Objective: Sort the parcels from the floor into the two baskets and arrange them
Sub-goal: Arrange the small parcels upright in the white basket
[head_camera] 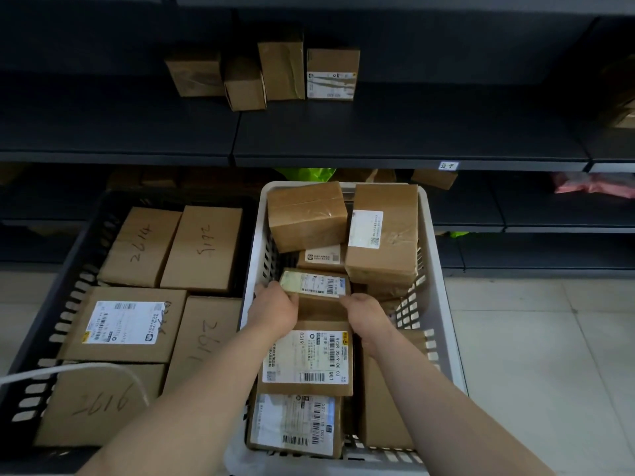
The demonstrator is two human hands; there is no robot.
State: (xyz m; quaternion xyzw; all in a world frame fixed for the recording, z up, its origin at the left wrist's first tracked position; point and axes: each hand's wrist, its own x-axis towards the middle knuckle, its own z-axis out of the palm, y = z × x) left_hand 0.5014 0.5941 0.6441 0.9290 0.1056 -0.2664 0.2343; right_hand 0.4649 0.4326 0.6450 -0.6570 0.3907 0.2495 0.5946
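Parcels fill both baskets in the head view, and a small labelled parcel is in the middle of the white basket, held at its two ends. The left hand has its grip curled round the parcel's left end. The right hand has its grip pinching the right end, thumb at the top corner. Nearer the person lie a flat parcel with a big white label and another labelled parcel. At the far end a tilted brown box sits just beside a taller brown box. The black basket, just beside on the left, holds flat brown boxes, one marked 2614. A white cable crosses its near corner. Behind, four small boxes stand on a dark shelf. Pale floor shows on the right.
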